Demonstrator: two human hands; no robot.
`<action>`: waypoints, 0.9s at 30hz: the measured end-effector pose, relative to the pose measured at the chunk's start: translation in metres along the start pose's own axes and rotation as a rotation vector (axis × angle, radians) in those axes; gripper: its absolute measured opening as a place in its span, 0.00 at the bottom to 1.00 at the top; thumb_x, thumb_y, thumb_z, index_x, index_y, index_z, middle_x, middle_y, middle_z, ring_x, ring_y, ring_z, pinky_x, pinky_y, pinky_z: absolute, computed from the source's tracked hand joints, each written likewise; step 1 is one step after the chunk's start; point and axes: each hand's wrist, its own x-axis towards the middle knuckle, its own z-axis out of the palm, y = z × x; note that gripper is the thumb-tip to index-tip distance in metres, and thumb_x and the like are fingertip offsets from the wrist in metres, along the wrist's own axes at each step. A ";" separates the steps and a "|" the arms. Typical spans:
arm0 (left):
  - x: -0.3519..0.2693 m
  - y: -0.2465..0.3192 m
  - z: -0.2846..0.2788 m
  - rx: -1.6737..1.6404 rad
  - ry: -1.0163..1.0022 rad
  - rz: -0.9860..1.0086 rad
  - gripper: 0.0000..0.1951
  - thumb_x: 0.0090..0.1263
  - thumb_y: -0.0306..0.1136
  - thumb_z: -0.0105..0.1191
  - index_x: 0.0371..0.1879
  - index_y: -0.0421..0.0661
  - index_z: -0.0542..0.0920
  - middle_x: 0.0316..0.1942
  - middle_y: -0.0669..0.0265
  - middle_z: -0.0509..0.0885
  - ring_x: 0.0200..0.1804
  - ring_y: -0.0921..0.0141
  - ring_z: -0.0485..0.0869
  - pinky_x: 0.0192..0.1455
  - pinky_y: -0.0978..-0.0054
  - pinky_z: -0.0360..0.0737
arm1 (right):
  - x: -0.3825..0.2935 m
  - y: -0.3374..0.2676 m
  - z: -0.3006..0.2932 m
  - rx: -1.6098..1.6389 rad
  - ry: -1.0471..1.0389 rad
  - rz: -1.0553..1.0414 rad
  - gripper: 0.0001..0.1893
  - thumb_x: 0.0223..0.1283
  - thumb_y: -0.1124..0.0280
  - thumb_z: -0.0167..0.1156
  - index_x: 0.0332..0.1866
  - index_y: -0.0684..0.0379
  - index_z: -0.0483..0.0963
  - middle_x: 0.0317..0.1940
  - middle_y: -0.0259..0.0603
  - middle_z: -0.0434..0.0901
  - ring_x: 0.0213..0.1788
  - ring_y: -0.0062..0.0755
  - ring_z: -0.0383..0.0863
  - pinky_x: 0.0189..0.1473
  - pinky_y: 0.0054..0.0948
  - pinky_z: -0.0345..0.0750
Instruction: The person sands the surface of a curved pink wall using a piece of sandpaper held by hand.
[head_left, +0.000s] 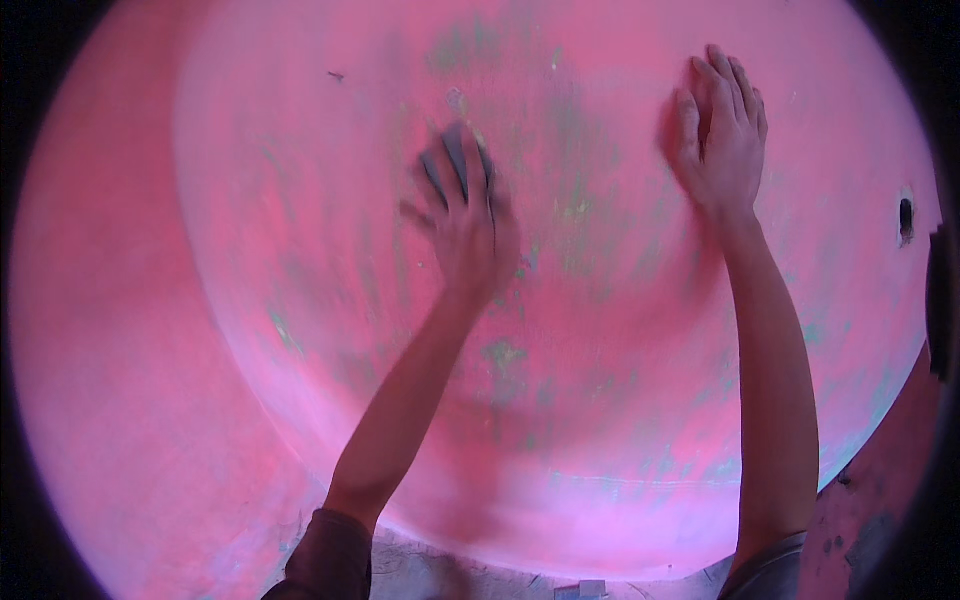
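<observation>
A pink wall (637, 322) with green patches showing through its coat fills the view before me. My left hand (474, 236) presses a dark grey pad, perhaps sandpaper (455, 154), against the patchy middle of the wall. Its fingers are spread over the pad and look blurred; the palm hides the pad's lower part. Higher up and to the right, my right hand (726, 142) rests against the wall with nothing visible in it. The right thumb stands apart from the fingers.
A small dark fixing or mark (336, 76) shows at upper left. Far right, the wall has a dark slot-like opening (906, 219), with a dark object (939, 307) near it. Below lies a grey, marked floor (420, 562) with a small flat piece (591, 589).
</observation>
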 end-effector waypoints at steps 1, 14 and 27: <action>0.016 0.003 -0.008 -0.020 0.018 -0.029 0.31 0.75 0.41 0.37 0.76 0.48 0.50 0.77 0.49 0.45 0.76 0.41 0.39 0.66 0.26 0.34 | 0.004 -0.004 0.001 0.005 0.022 -0.001 0.20 0.65 0.61 0.51 0.60 0.57 0.72 0.66 0.42 0.70 0.69 0.44 0.65 0.71 0.48 0.58; -0.239 -0.087 0.012 0.178 -0.215 0.143 0.28 0.74 0.41 0.39 0.71 0.42 0.61 0.75 0.45 0.50 0.76 0.40 0.43 0.69 0.29 0.32 | -0.018 -0.011 0.004 0.024 0.044 0.017 0.20 0.64 0.62 0.52 0.58 0.58 0.73 0.65 0.41 0.71 0.68 0.44 0.67 0.70 0.47 0.59; -0.248 -0.075 0.030 0.113 -0.165 0.072 0.27 0.73 0.42 0.43 0.70 0.47 0.66 0.74 0.46 0.56 0.75 0.40 0.48 0.71 0.32 0.36 | -0.003 0.010 -0.007 0.065 0.082 -0.042 0.18 0.68 0.63 0.52 0.59 0.59 0.73 0.64 0.41 0.72 0.68 0.44 0.67 0.69 0.42 0.62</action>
